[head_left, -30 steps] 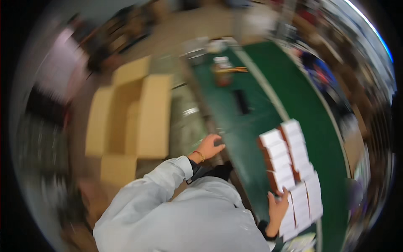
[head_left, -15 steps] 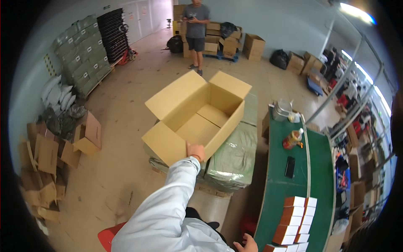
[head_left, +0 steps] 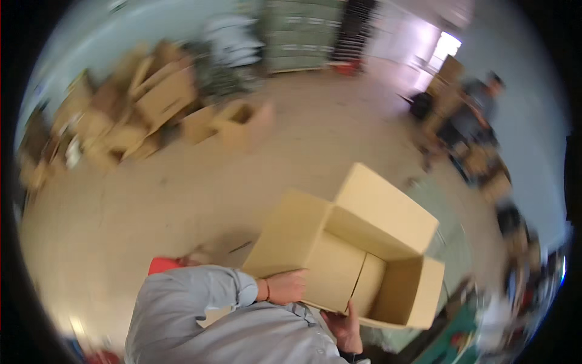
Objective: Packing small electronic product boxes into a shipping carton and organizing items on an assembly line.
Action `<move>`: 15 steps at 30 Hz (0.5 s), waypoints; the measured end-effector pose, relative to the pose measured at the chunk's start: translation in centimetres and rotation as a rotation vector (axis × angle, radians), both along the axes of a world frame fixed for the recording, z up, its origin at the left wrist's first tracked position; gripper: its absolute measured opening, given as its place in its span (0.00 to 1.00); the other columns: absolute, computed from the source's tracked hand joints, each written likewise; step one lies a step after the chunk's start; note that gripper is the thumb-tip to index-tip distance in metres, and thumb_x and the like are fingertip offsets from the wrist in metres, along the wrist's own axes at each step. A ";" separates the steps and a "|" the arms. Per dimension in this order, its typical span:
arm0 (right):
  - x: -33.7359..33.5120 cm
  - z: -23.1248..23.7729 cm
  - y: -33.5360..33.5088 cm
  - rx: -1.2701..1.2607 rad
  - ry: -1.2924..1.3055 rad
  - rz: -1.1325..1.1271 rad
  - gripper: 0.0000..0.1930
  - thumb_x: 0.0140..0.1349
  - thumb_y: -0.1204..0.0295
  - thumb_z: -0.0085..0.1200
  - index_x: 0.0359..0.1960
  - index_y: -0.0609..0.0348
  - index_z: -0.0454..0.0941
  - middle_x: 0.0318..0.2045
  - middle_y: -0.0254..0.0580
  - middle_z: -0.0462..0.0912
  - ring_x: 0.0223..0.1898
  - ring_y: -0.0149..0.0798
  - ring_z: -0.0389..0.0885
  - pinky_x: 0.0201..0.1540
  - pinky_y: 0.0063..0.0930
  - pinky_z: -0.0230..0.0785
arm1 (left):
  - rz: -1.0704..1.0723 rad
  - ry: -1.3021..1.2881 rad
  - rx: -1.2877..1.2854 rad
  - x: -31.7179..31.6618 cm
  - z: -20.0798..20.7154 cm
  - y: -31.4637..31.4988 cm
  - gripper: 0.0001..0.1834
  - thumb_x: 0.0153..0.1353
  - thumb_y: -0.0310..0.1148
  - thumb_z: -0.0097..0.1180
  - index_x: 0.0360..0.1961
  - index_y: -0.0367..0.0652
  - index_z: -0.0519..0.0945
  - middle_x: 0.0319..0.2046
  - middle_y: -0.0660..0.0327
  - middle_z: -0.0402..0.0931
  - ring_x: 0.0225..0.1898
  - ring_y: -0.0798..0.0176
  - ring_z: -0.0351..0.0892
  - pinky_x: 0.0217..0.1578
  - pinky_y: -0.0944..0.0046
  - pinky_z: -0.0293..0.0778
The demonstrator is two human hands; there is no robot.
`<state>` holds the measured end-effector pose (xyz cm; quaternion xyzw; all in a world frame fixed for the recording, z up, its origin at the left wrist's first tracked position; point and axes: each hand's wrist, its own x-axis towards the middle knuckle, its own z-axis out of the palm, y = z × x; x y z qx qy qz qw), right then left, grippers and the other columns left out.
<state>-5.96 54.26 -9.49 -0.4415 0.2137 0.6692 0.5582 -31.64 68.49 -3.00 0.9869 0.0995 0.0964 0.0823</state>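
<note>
An open cardboard box (head_left: 388,209) is in front of me, tilted, with its flaps spread and nothing inside but the seam of its bottom panels. My left hand (head_left: 286,286), its fingers closed over the rim, grips the near left corner by a flap. Along the near side my right hand (head_left: 344,329) holds the wall of the box, thumb over the edge and the other fingers mostly hidden below. Beneath the far right side show blurred green-wrapped bales (head_left: 451,242).
Loose cardboard boxes (head_left: 163,97) are heaped at the far left. Wrapped green stacks (head_left: 300,36) stand at the back. A person (head_left: 476,112) stands at the far right near more cartons. A green table (head_left: 454,337) lies at the lower right, a red object (head_left: 163,265) beside my left arm.
My view has swung to the left. The box has come closer to my body and turned, and my right hand, earlier free near the table, now grips its near edge.
</note>
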 end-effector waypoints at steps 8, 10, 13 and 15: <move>-10.6 -0.5 22.1 0.308 -0.282 0.507 0.19 0.64 0.77 0.48 0.58 0.57 0.74 0.52 0.46 0.82 0.53 0.48 0.83 0.55 0.53 0.80 | 0.675 -0.117 0.037 -14.1 4.7 3.5 0.09 0.56 0.36 0.58 0.38 0.48 0.84 0.41 0.63 0.81 0.52 0.60 0.80 0.70 0.46 0.61; -12.8 -1.3 28.9 0.366 -0.400 0.581 0.14 0.67 0.74 0.51 0.54 0.55 0.75 0.47 0.42 0.83 0.42 0.46 0.86 0.44 0.50 0.83 | 0.886 -0.334 0.095 -17.9 9.1 4.0 0.12 0.55 0.33 0.60 0.41 0.47 0.84 0.43 0.61 0.81 0.52 0.58 0.80 0.67 0.46 0.63; -18.5 2.1 41.2 0.408 -0.418 0.631 0.09 0.72 0.67 0.52 0.49 0.53 0.75 0.43 0.40 0.84 0.31 0.43 0.84 0.36 0.46 0.85 | 1.512 -0.633 0.180 -25.2 8.2 1.5 0.21 0.49 0.28 0.69 0.47 0.44 0.83 0.48 0.59 0.81 0.50 0.53 0.79 0.58 0.49 0.68; -22.5 3.5 52.3 0.552 -0.418 0.693 0.10 0.77 0.63 0.47 0.51 0.53 0.74 0.44 0.40 0.84 0.33 0.43 0.85 0.39 0.47 0.86 | 1.841 -0.752 0.302 -29.2 6.1 -0.6 0.21 0.54 0.21 0.62 0.52 0.38 0.80 0.48 0.54 0.80 0.48 0.51 0.79 0.53 0.51 0.73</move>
